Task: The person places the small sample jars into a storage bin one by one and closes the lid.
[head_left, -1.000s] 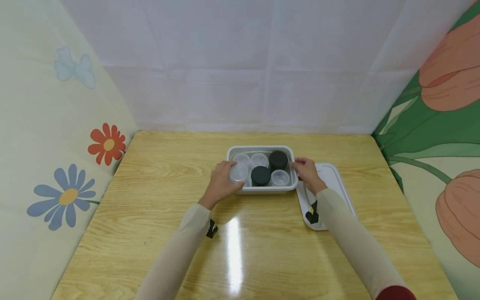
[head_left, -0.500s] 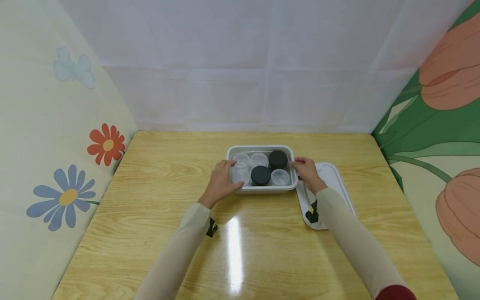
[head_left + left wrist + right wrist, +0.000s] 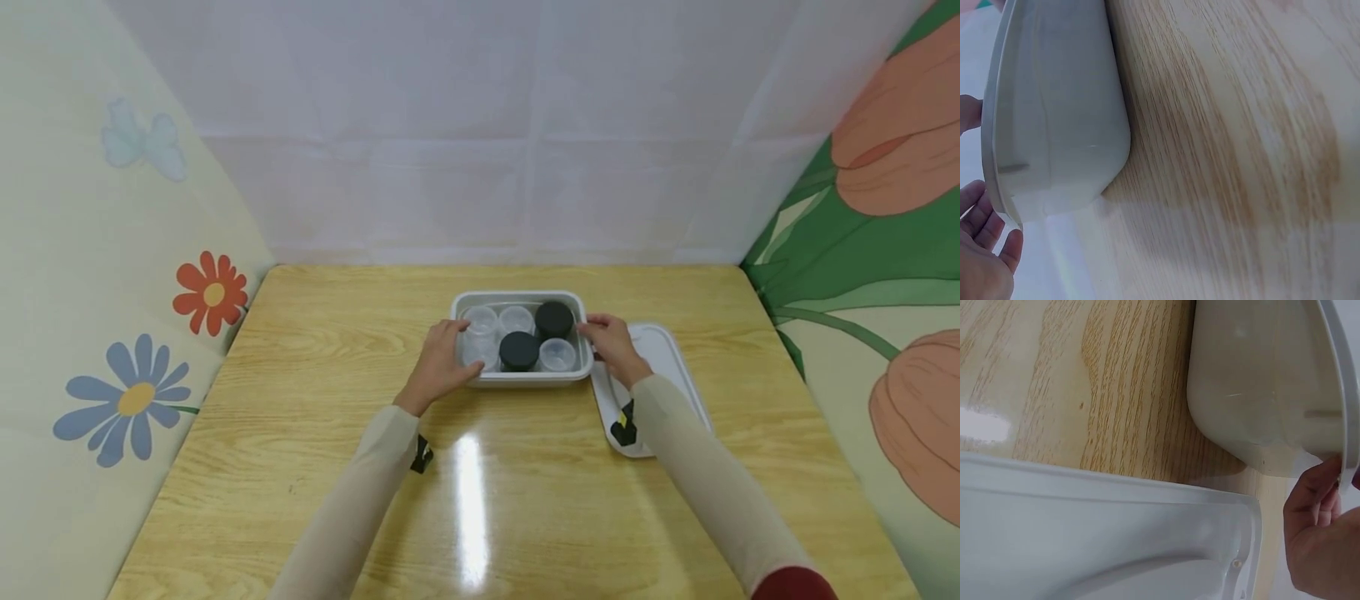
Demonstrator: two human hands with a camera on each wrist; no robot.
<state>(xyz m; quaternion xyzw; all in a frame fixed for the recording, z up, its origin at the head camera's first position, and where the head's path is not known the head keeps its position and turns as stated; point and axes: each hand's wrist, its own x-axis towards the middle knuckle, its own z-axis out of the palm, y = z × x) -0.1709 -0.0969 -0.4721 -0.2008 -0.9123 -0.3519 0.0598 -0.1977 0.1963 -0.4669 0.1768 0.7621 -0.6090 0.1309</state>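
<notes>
Several round pots stand in a white rectangular container (image 3: 522,377) on the table. The ones with black lids (image 3: 519,351) and the clear ones (image 3: 557,356) share the space. At the container's left end, my left hand (image 3: 437,363) rests with thumb and fingers spread over the rim, beside the front-left clear cup (image 3: 480,352). The left wrist view shows its fingers around the rim's corner, not closed on a cup. On the other end, my right hand (image 3: 611,343) pinches the rim; the right wrist view shows its curled fingers (image 3: 1313,494) there.
A white lid (image 3: 663,354) lies on the wooden table (image 3: 337,350) to the right of the container, partly under my right forearm. A white cloth stands behind the table, with flower-printed cloths at both sides.
A second ago, the clear cup at my left hand sat higher between thumb and fingers. It has gone down into the container, and the hand stays over the rim. My right hand keeps its place.
</notes>
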